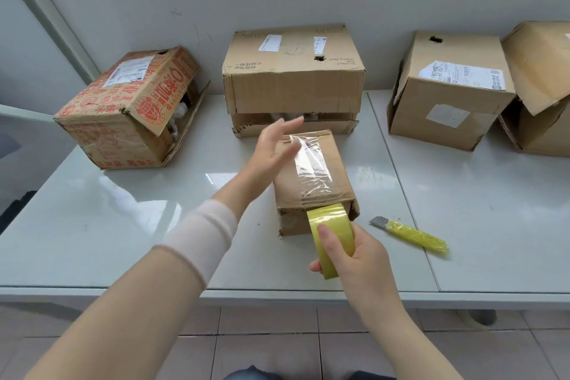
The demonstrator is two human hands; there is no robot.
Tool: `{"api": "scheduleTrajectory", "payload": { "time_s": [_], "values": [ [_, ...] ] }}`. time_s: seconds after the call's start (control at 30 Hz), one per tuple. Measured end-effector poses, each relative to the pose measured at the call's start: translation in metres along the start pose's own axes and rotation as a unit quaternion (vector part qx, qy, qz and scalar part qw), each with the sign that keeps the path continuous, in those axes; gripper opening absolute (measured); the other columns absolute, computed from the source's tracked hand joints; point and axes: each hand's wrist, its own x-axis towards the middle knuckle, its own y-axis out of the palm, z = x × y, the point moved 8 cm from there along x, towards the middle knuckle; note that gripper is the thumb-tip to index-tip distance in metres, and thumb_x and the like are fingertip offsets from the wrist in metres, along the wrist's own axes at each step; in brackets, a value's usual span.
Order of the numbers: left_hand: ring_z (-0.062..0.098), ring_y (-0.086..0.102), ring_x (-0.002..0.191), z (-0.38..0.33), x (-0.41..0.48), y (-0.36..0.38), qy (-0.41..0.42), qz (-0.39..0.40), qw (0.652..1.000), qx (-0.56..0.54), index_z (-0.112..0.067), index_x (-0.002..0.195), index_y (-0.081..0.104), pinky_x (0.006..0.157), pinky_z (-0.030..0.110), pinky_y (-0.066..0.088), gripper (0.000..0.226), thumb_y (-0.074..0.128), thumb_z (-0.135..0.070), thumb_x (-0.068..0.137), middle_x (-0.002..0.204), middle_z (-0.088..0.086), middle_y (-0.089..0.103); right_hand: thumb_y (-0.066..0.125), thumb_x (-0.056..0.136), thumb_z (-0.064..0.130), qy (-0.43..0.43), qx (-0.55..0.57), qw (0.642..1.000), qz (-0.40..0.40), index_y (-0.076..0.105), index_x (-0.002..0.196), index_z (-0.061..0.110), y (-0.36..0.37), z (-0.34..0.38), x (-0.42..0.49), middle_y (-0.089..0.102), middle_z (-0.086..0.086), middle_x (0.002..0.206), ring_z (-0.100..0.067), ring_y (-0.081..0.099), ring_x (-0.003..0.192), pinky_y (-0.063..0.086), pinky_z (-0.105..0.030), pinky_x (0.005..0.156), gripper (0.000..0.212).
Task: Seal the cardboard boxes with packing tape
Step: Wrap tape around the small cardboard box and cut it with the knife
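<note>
Gripping a yellowish roll of packing tape (pixel 331 231), the right hand (pixel 354 259) has its thumb laid on the roll's outer face and its fingers curled round from below. The roll stands against the near end of a small brown cardboard box (pixel 290 194), which sits near the middle of the pale grey glossy worktop (pixel 123 210), closer to its front edge than the other boxes. A wrinkled strip of clear tape (pixel 311 163) runs along the top of this box from its far end to the roll.

The left hand (pixel 274 145) hangs above the box's far left corner, fingers straight and released, holding nothing. A white fabric band (pixel 200 237) wraps the left forearm.

Just right of the small box lies a yellow-handled utility knife (pixel 410 234), blade out, pointing left.

Along the back edge stand a red-printed carton (pixel 123 108) with open flaps at the left, a wide brown carton (pixel 293 77) behind the small box, a labelled brown carton (pixel 447 92) to the right, and another brown carton (pixel 543 71) at the right edge.
</note>
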Motion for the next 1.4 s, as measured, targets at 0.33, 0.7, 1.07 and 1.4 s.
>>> {"api": "scheduleTrajectory", "payload": {
  "time_s": [0.33,0.7,1.07,1.4],
  "values": [
    [0.009,0.017,0.143,0.008,-0.044,0.0,0.131,0.1,0.971,0.175,-0.037,0.134,0.043,0.114,0.035,0.03,0.062,0.07,-0.04,0.078,0.152,-0.011,0.021,0.051,0.074,0.05,0.001,0.0,0.999,0.038,0.059,0.084,0.018,-0.007,0.018,0.0,0.067,0.001,0.055,-0.008,0.064,0.052,0.052,-0.02,0.052,0.035],
    [0.019,0.056,0.085,-0.037,-0.027,-0.024,-0.055,-0.065,0.994,0.07,-0.017,0.078,0.061,0.079,0.03,0.041,0.038,0.041,-0.043,0.099,0.082,-0.004,0.064,0.05,0.09,0.045,-0.012,0.076,0.992,0.096,0.061,0.089,0.006,-0.015,0.134,0.051,0.073,-0.004,0.07,-0.014,0.065,0.058,0.058,-0.032,0.069,0.041],
    [0.02,0.047,0.083,0.001,-0.01,-0.019,-0.166,-0.176,0.948,-0.209,-0.014,0.076,0.054,0.076,0.032,0.037,0.022,0.052,-0.023,0.096,0.084,0.01,0.051,0.053,0.087,0.039,-0.125,0.038,0.988,0.082,0.058,0.09,0.022,0.008,0.11,0.082,0.07,0.005,0.067,-0.008,0.068,0.071,0.055,-0.026,0.077,0.018],
    [0.016,0.044,0.072,-0.002,-0.013,-0.023,-0.166,-0.186,0.944,-0.217,-0.014,0.071,0.052,0.065,0.025,0.037,0.026,0.053,-0.019,0.096,0.073,0.004,0.049,0.055,0.082,0.04,-0.113,0.088,0.99,0.017,0.06,0.082,0.014,-0.001,0.125,0.043,0.067,0.003,0.054,-0.007,0.062,0.049,0.051,-0.019,0.049,0.027]
  ]
}}
